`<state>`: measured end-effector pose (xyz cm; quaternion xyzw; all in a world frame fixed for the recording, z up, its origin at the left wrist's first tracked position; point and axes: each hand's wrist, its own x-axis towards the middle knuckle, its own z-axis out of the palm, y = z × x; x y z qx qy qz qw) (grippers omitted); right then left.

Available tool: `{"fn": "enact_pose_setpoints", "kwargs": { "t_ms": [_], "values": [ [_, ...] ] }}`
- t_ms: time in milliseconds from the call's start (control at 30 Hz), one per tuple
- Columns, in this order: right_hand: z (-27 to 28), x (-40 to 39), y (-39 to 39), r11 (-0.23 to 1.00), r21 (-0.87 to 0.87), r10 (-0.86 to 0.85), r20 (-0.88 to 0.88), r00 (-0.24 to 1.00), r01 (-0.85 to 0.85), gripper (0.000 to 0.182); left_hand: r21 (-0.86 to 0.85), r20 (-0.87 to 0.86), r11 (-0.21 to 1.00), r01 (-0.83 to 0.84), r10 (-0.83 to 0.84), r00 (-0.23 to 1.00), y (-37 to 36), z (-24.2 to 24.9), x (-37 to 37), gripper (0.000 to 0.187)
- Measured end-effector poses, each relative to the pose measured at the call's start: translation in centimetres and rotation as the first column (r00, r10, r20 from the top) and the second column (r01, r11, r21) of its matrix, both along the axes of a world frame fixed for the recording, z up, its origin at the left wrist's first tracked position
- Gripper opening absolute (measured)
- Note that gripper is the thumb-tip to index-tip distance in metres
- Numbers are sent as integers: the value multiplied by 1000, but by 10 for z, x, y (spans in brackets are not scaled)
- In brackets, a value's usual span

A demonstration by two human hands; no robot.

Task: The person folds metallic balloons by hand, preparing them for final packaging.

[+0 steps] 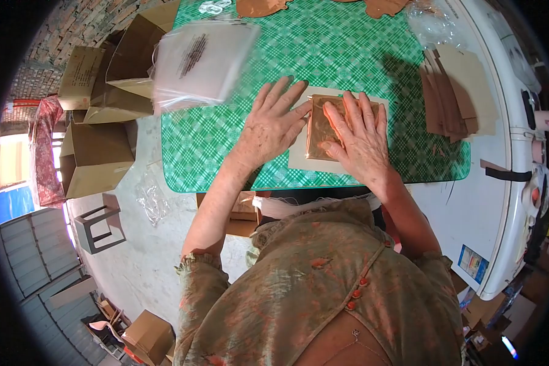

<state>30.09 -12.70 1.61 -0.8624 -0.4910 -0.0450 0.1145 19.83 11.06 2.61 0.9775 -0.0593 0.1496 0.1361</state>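
A shiny copper-brown flat packet [319,131] lies on a pale cardboard sheet [300,160] near the front edge of the green table. My right hand [361,131] is pressed flat on the packet with its fingers stretched out. My left hand [270,125] is spread just left of it, its thumb side close to or touching the packet's left edge. To the left of my hands lies a stack of clear plastic bags [204,64] with dark print. What is inside the packet cannot be made out.
Brown and beige card sheets [454,91] are stacked at the table's right side. Crumpled clear plastic [433,24] and brown cut pieces [262,6] lie at the back. Open cardboard boxes [100,149] stand left of the green checked table [329,55]. A white appliance [497,201] lies on the right.
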Motion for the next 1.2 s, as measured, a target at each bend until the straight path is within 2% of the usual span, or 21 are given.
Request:
{"fn": "enact_pose_setpoints", "kwargs": {
  "t_ms": [467,567,667,767,867,967,1200],
  "values": [
    [1,0,2,1000,-9,24,41,999,-23,77,101,-71,981,166,-160,985,15,8,14,49],
    [2,0,1,999,-4,35,62,997,-35,77,74,-62,980,187,-183,981,17,3,12,49],
    [3,0,2,999,2,38,65,997,-38,77,54,18,979,197,-198,980,15,3,11,45],
    [2,0,1,999,13,38,70,997,-39,77,52,23,979,199,-201,979,15,6,9,45],
    [1,1,1,999,13,37,79,996,-38,78,63,16,979,194,-195,981,15,6,6,45],
    [1,-1,3,999,16,43,81,996,-44,78,95,-81,978,183,-176,981,13,4,7,51],
    [3,0,2,999,12,41,81,996,-42,78,68,-76,980,189,-183,980,6,6,5,51]
  ]
}}
